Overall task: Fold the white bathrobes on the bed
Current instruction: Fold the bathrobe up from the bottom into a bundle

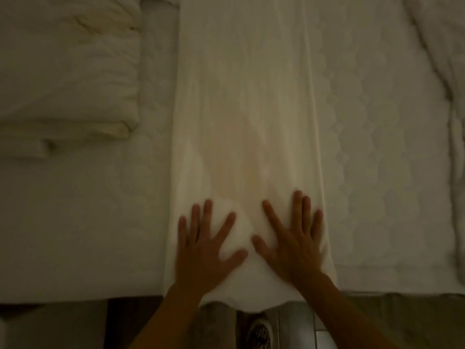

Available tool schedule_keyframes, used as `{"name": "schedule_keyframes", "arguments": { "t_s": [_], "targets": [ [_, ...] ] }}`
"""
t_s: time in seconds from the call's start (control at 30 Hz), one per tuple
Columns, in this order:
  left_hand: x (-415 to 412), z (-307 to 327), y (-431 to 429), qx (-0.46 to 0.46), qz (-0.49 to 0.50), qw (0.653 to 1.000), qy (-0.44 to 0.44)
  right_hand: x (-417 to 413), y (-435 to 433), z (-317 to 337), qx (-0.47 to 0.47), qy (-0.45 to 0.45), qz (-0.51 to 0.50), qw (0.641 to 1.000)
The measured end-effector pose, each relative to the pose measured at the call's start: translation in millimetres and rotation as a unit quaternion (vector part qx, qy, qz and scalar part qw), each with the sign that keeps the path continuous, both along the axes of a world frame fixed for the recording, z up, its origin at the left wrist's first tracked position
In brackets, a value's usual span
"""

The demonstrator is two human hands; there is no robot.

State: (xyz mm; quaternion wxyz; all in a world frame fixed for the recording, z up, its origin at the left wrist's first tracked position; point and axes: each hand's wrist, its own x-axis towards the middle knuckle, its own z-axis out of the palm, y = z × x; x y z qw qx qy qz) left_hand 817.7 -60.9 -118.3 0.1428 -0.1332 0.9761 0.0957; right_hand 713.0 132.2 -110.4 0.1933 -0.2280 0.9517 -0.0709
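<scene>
A white bathrobe [244,109] lies on the bed as a long narrow strip running away from me, its near end hanging slightly over the mattress edge. My left hand [203,245] lies flat on the strip's near left part, fingers spread. My right hand [292,240] presses flat on the near right part, fingers straight and spread. Neither hand grips the cloth. The robe's far end runs out of view at the top.
A stack of folded white cloth [65,71] sits at the back left on the mattress [377,172]. Rumpled white bedding [442,59] lies along the right edge. Below the mattress edge I see floor tiles and a shoe [259,333].
</scene>
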Motion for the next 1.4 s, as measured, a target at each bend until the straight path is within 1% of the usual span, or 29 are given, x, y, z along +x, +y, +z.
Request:
{"name": "schedule_keyframes", "arguments": {
  "t_s": [0.07,0.13,0.2,0.23,0.3,0.33,0.37,0.4,0.43,0.47,0.5,0.57,0.6,0.67,0.73,0.8,0.87,0.93,1.03,1.1,1.2,1.23,1.27,1.3,1.33,1.37,1.4],
  "targets": [
    [40.4,-2.9,14.3,0.011,0.026,1.000,0.001,30.8,19.6,-3.1,0.004,0.007,0.006,1.000],
    [64.2,-3.5,22.1,0.027,0.070,0.997,0.010,54.8,36.3,-5.5,-0.001,0.019,0.004,1.000],
    [74.4,0.7,25.9,0.036,0.167,0.985,0.017,71.3,49.4,-5.5,-0.015,0.027,-0.009,0.999],
    [75.1,3.3,24.7,0.055,0.237,0.970,0.023,73.8,53.8,-4.8,-0.029,0.029,-0.033,0.999],
    [70.9,13.2,14.1,0.131,0.383,0.913,0.057,69.0,59.7,-0.4,-0.069,0.014,-0.127,0.989],
    [68.8,19.2,5.2,0.178,0.434,0.879,0.085,63.3,62.4,4.5,-0.098,-0.011,-0.183,0.978],
    [66.0,24.7,-4.9,0.229,0.469,0.846,0.108,54.0,65.2,9.5,-0.139,-0.039,-0.238,0.961],
    [64.2,31.4,-14.1,0.284,0.495,0.814,0.112,43.2,69.1,15.3,-0.186,-0.071,-0.286,0.937],
    [63.4,37.4,-21.3,0.341,0.508,0.785,0.096,31.7,75.1,20.6,-0.220,-0.112,-0.325,0.913],
    [63.7,42.0,-25.4,0.386,0.505,0.769,0.068,21.4,80.5,28.2,-0.230,-0.162,-0.347,0.895],
    [66.5,48.0,-26.7,0.420,0.490,0.763,0.039,15.9,86.7,34.3,-0.228,-0.216,-0.347,0.884],
    [78.0,58.1,-28.3,0.477,0.445,0.757,0.007,18.3,99.1,42.8,-0.235,-0.324,-0.316,0.861],
    [86.1,60.2,-29.0,0.503,0.431,0.749,0.000,24.9,105.5,47.3,-0.249,-0.361,-0.296,0.848],
    [108.7,55.2,-27.9,0.522,0.434,0.734,-0.004,44.5,120.5,47.9,-0.270,-0.391,-0.278,0.835],
    [127.7,48.8,-21.2,0.481,0.474,0.737,0.004,67.8,135.3,42.1,-0.262,-0.400,-0.295,0.827],
    [140.9,43.2,-12.6,0.440,0.511,0.738,0.009,89.7,141.7,35.0,-0.247,-0.376,-0.337,0.827],
    [143.1,47.2,-2.6,0.436,0.534,0.724,0.014,103.5,141.8,29.5,-0.256,-0.369,-0.390,0.804],
    [139.5,59.0,3.2,0.447,0.542,0.712,0.016,106.0,132.8,36.2,-0.257,-0.388,-0.408,0.786],
    [127.3,94.7,-1.6,0.471,0.551,0.688,0.008,95.5,122.9,68.5,-0.246,-0.402,-0.415,0.778],
    [113.6,127.9,-16.1,0.473,0.559,0.681,0.006,75.2,116.4,106.7,-0.270,-0.407,-0.420,0.765],
    [74.9,179.6,-44.7,0.532,0.553,0.641,0.018,23.1,108.3,161.0,-0.331,-0.394,-0.415,0.750],
    [54.0,194.1,-55.6,0.553,0.540,0.635,0.015,0.9,100.1,178.1,-0.361,-0.388,-0.423,0.735],
    [30.0,205.8,-67.1,0.566,0.529,0.632,0.012,-23.5,91.4,187.7,-0.398,-0.403,-0.434,0.700],
    [5.1,213.4,-77.4,0.573,0.539,0.616,0.023,-46.7,81.3,196.8,-0.424,-0.411,-0.451,0.669],
    [-23.5,219.1,-88.6,0.585,0.559,0.586,0.041,-72.2,68.9,198.5,-0.454,-0.392,-0.475,0.644],
    [-51.2,226.3,-98.5,0.604,0.576,0.547,0.058,-96.3,51.1,202.3,-0.474,-0.383,-0.506,0.611],
    [-77.8,230.7,-107.5,0.624,0.583,0.515,0.077,-120.6,35.8,205.0,-0.492,-0.370,-0.518,0.594]
  ]
}}
